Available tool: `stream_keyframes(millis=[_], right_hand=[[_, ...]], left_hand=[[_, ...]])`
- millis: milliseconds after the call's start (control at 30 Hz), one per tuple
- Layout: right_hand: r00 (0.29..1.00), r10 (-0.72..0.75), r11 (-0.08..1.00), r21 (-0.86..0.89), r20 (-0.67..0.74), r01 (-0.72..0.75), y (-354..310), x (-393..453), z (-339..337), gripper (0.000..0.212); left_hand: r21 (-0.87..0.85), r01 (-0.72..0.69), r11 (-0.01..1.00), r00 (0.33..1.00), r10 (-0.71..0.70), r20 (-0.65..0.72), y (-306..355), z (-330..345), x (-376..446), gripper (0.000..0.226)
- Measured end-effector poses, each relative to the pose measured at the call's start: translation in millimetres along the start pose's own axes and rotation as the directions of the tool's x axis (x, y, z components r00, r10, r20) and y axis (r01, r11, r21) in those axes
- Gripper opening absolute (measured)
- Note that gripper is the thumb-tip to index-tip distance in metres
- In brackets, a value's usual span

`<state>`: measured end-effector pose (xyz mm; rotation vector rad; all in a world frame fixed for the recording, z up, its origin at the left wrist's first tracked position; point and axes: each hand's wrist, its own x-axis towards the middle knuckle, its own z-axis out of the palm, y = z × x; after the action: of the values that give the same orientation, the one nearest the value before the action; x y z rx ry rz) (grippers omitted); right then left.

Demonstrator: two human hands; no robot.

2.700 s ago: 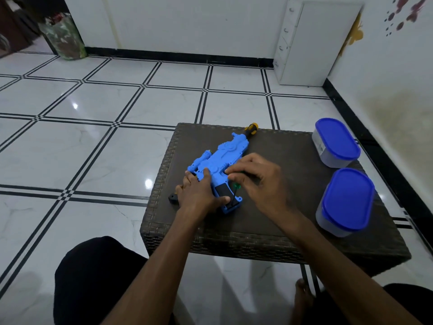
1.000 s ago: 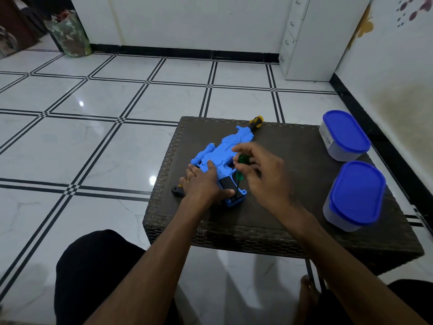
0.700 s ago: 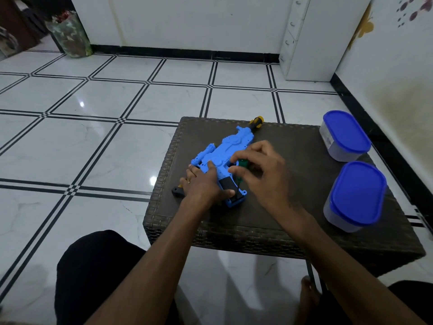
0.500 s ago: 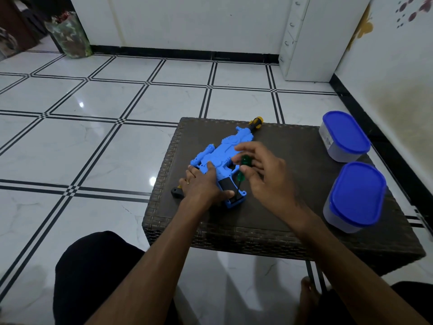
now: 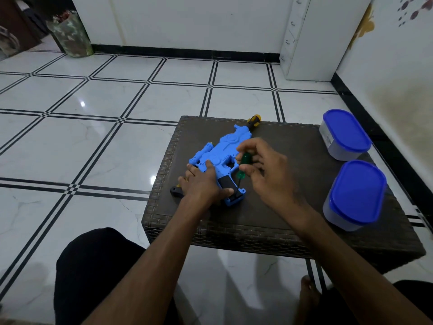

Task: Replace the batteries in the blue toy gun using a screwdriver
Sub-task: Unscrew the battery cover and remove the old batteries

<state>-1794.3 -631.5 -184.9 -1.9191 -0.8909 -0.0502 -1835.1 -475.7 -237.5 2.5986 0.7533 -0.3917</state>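
**Screw at the grip being worked, toy gun pinned flat**

Room: white tiled floor (image 5: 93,141) with black lines, white walls, white cabinet (image 5: 311,38) at upper right.

Dark woven bench (image 5: 281,207), centre-right of frame. Two blue-lidded containers (image 5: 351,193) along its right edge, well clear of the work.

Blue toy gun (image 5: 220,156) lies on its side at bench centre, probably so the grip screw faces up. Left hand (image 5: 201,184) presses it down, fingers flat, thumb along the black grip; presumably to stop it turning.

Right hand (image 5: 264,170): fingers pinch the green screwdriver (image 5: 242,166), near upright, tip at the grip base. Whether the tip is seated in a screw: cannot tell.
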Motion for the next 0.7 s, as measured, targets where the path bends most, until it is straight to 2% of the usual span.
stream_keyframes(millis=[133, 267, 367, 467, 600, 700], right_hand=[[0.995, -0.098, 0.994, -0.046, -0.006, 0.098, 2.2, -3.4, 5.4, 0.026], [0.994, -0.073, 0.997, -0.044, -0.086, 0.07, 4.0, -3.9, 9.7, 0.022], [0.993, -0.08, 0.994, -0.075, -0.089, 0.073, 2.7, -1.8, 8.8, 0.028], [0.998, -0.019, 1.0, -0.006, -0.054, 0.019, -1.2, -3.3, 8.0, 0.037], [0.99, -0.121, 0.992, -0.053, -0.066, 0.117, 0.9, -8.1, 11.6, 0.029], [0.989, -0.111, 0.993, -0.045, -0.097, 0.107, 3.6, -7.3, 10.9, 0.02]], left_hand=[[-0.006, 0.01, 1.0, 1.0, -0.01, 0.007, 1.0, 0.2, -0.6, 0.11], [-0.014, 0.006, 1.0, 1.0, -0.006, 0.014, 0.3, -0.2, -1.1, 0.11], [-0.009, 0.01, 1.0, 1.0, -0.01, 0.02, 0.1, -0.7, -0.5, 0.11], [-0.005, 0.005, 1.0, 1.0, -0.005, 0.02, 0.9, -1.1, -1.0, 0.11], [-0.008, 0.011, 1.0, 1.0, -0.011, 0.022, 1.7, -1.7, -1.6, 0.111], [-0.023, 0.004, 1.0, 1.0, -0.003, 0.024, 0.8, -1.5, -1.3, 0.111]])
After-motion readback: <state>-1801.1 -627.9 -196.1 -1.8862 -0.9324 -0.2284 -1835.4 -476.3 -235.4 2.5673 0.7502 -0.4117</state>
